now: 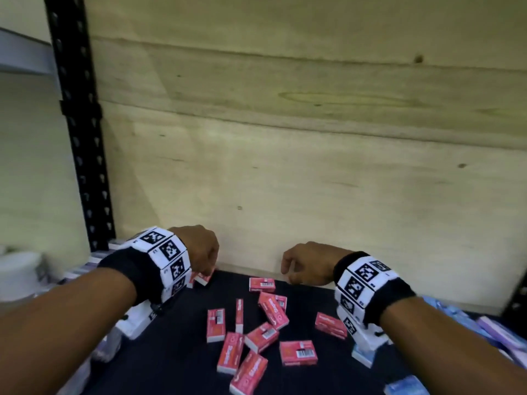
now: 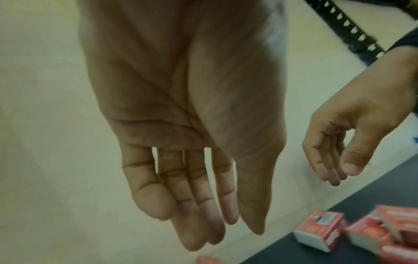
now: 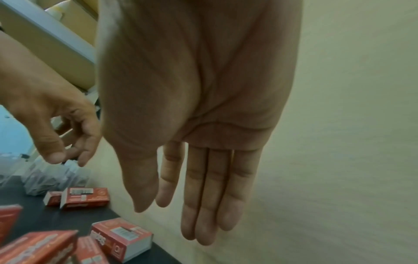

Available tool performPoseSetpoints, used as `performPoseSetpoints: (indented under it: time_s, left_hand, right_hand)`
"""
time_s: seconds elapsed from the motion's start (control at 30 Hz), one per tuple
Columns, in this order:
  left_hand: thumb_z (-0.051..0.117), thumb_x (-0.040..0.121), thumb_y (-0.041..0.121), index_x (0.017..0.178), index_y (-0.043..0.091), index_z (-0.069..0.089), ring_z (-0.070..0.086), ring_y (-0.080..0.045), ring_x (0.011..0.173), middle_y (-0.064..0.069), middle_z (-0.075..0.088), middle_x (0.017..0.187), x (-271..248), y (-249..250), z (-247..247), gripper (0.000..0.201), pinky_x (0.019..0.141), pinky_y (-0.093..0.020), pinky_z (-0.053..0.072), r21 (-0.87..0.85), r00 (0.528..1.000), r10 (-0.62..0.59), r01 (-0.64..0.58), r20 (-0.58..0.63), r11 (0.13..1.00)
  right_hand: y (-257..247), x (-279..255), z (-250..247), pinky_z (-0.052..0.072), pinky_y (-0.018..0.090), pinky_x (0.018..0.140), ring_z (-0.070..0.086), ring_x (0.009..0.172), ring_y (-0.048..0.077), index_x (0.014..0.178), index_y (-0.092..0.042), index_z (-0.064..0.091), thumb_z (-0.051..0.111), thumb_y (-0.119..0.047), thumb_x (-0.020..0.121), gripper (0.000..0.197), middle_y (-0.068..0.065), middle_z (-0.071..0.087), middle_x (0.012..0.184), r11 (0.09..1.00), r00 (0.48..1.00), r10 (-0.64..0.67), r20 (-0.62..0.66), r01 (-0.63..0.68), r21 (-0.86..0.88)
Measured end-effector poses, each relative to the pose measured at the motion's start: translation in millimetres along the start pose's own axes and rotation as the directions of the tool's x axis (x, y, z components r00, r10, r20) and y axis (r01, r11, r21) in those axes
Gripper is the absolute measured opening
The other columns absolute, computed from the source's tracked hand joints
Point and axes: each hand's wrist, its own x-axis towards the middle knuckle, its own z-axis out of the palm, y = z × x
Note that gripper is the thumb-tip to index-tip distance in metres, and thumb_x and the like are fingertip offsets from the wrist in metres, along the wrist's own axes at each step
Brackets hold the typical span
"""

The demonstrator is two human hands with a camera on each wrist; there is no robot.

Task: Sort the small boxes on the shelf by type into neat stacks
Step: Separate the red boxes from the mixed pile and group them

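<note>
Red boxes [image 1: 255, 334] scattered on shelf [image 1: 176, 346], nearer us than both hands; left hand [image 1: 199, 249], right hand [image 1: 306, 262] relaxed, empty; we reach back.

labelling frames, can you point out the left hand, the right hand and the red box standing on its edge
left hand [image 1: 199, 249], head view, back of the hand
right hand [image 1: 306, 262], head view, back of the hand
red box on edge [image 1: 239, 315], head view, its narrow top side

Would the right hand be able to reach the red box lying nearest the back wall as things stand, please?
Probably yes. The right hand hangs empty, fingers relaxed, just beside that red box, and nothing lies between them on the dark shelf.
</note>
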Motion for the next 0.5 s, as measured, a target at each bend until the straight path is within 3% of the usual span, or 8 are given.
performPoseSetpoints:
  time_s: [0.1, 0.23, 0.37, 0.43, 0.5]
  left_hand:
    - [0.074, 0.083, 0.025, 0.114, 0.024, 0.068, 0.054, -0.010, 0.077, 0.003, 0.066, 0.106, 13, -9, -2, 0.031, 0.063, -0.019, 0.040, 0.049, 0.998, 0.000, -0.003, 0.065, 0.999]
    - [0.077, 0.082, 0.022, 0.124, 0.024, 0.063, 0.055, -0.012, 0.081, 0.002, 0.063, 0.105, 32, -19, -5, 0.045, 0.069, -0.020, 0.041, 0.076, 0.991, 0.011, -0.021, 0.134, 0.997]
    - [0.080, 0.079, 0.018, 0.126, 0.024, 0.062, 0.060, -0.015, 0.097, 0.003, 0.063, 0.124, 45, -24, -5, 0.051, 0.069, -0.020, 0.040, 0.107, 0.979, 0.017, -0.040, 0.203, 0.993]
    - [0.081, 0.077, 0.017, 0.126, 0.023, 0.063, 0.059, -0.013, 0.094, 0.003, 0.064, 0.125, 50, -27, -2, 0.053, 0.063, -0.018, 0.041, 0.097, 0.973, 0.032, -0.056, 0.228, 0.994]
    - [0.083, 0.075, 0.019, 0.128, 0.023, 0.061, 0.062, -0.014, 0.099, 0.005, 0.064, 0.124, 56, -29, 3, 0.057, 0.066, -0.018, 0.041, 0.093, 0.970, 0.050, -0.074, 0.240, 0.993]
  right_hand:
    - [-17, 20, 2, 0.042, 0.030, 0.090, 0.056, 0.113, 0.021, 0.134, -0.031, 0.053, 0.058, -0.029, 0.096, 0.038, -0.001, 0.059, 0.129, 0.994, 0.995, -0.079, 0.057, 0.083, -0.069]
    - [-34, 35, -1, 0.035, 0.031, 0.104, 0.045, 0.132, 0.022, 0.147, -0.031, 0.042, 0.043, -0.020, 0.103, 0.045, -0.002, 0.046, 0.148, 0.969, 0.974, -0.168, 0.151, 0.191, -0.153]
    - [-46, 46, -4, 0.034, 0.034, 0.106, 0.036, 0.139, 0.023, 0.154, -0.030, 0.029, 0.050, 0.001, 0.096, 0.069, 0.001, 0.034, 0.156, 0.924, 0.942, -0.177, 0.286, 0.259, -0.281]
    - [-48, 50, -4, 0.035, 0.034, 0.105, 0.036, 0.138, 0.023, 0.154, -0.030, 0.027, 0.055, 0.000, 0.095, 0.072, 0.002, 0.034, 0.156, 0.901, 0.929, -0.180, 0.323, 0.287, -0.325]
    - [-48, 53, -2, 0.037, 0.033, 0.100, 0.041, 0.134, 0.023, 0.153, -0.029, 0.032, 0.059, -0.003, 0.094, 0.070, 0.002, 0.039, 0.153, 0.887, 0.925, -0.198, 0.323, 0.310, -0.342]
